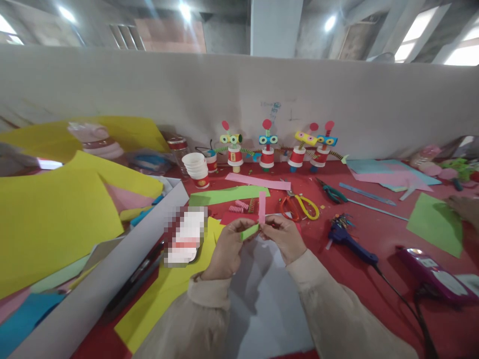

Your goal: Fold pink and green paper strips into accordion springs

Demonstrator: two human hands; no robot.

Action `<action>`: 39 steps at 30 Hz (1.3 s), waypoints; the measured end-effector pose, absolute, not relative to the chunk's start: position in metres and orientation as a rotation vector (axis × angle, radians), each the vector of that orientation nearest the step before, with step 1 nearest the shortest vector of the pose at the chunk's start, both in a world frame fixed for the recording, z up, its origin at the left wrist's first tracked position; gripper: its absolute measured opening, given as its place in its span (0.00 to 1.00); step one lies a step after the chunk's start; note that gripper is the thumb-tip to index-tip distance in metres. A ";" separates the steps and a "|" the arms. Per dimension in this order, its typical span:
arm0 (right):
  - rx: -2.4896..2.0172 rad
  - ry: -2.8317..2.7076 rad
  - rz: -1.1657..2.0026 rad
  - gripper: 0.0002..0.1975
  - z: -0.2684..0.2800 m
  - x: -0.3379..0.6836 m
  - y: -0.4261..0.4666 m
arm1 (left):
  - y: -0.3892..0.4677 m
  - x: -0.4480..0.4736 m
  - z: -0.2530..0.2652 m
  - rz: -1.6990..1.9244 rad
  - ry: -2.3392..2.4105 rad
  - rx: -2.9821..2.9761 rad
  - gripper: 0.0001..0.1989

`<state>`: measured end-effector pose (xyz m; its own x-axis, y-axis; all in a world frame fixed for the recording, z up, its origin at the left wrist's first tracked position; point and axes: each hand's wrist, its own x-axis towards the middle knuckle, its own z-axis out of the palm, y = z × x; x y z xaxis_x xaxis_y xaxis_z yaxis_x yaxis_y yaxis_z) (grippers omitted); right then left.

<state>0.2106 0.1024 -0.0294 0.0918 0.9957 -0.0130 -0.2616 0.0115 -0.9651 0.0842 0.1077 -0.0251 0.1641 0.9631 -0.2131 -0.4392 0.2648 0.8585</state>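
Above a white sheet [265, 294], my left hand [226, 249] and my right hand [282, 239] meet with fingertips close together. Pinched in my left fingers is a narrow green paper strip [249, 232]. A pink paper strip [262, 205] stands upright at my right fingertips, its lower end meeting the green one. Whether they are glued or folded there is hidden by the fingers. Just beyond lie small folded paper springs [236, 209], a long green strip [228, 195] and a long pink strip [258, 181]. Scissors with a yellow and a red handle [307, 207] lie near my right hand.
Several paper-cup robot figures [267, 157] line the back wall beside stacked paper cups [195, 169]. A glue gun [352, 244], pliers [332, 192] and a purple device [434, 274] lie right. A box [112, 269] of coloured paper stands left. Another person's hand [464, 207] is at the far right.
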 end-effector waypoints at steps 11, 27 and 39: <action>-1.051 -1.165 1.176 0.09 -0.035 0.216 0.104 | 0.113 0.081 -0.026 1.084 0.881 0.778 0.11; -1.075 -1.333 0.957 0.08 -0.018 0.208 0.089 | 0.109 0.085 -0.015 1.241 0.769 0.762 0.15; -1.050 -1.051 1.057 0.07 -0.027 0.203 0.096 | 0.107 0.088 -0.016 1.192 0.756 0.737 0.10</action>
<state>0.2032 0.0961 -0.0268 0.1646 0.9763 0.1407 -0.1470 0.1653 -0.9752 0.0879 0.1068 -0.0156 0.1970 0.9730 -0.1206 -0.5239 0.2084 0.8259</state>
